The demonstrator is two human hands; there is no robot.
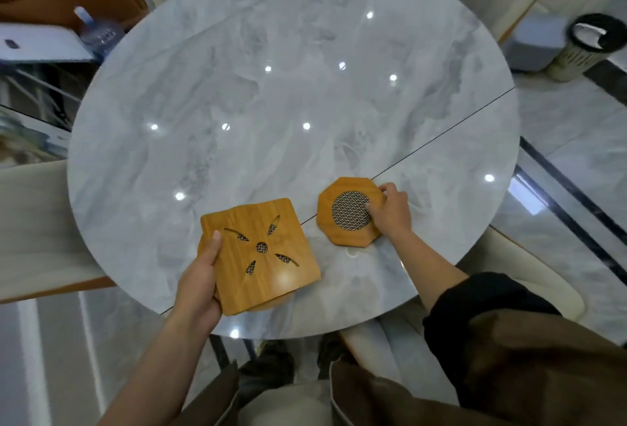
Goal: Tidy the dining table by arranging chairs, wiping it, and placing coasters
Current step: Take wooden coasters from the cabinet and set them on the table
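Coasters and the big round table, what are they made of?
The square coaster and octagonal coaster look like bamboo or wood: honey-coloured, straight grain, slight sheen. Woven mesh, maybe metal, fills their cut-outs. The round table looks like polished marble or imitation: grey-white veins, bright reflected lights.
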